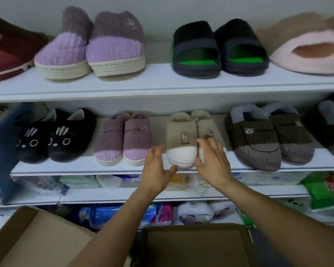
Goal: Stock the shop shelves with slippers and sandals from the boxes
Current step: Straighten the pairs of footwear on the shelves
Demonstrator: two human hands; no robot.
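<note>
- The beige bunny slippers [183, 139] sit as a pair on the middle shelf [81, 166], toes at the front edge.
- The left hand [156, 168] is by the left slipper's toe. Its fingers are spread and loose, and its thumb is just beside the white toe. It does not pinch anything.
- The right hand [212, 162] lies over the toe of the right slipper, fingers straight and spread. It hides most of that toe.
- Just left of the pair stand the pink ribbed slippers [123, 139], with a small gap between. Farther left are the black cat slippers [54, 135].
- Just right are the brown bear slippers [266, 137]. Their toes stick out a little past the shelf edge.
- On the top shelf [162, 83] stand purple fuzzy slippers [93, 45], black and green sandals [218, 49], a pale pink fluffy slipper [312, 53] and a dark red shoe [8, 47].
- A blurry blue fuzzy thing [2, 151] is at the left edge.
- Lower shelves hold packets and bags, too blurry to tell apart.
- Two open cardboard boxes [195, 245] are below the arms, near the shelves.
</note>
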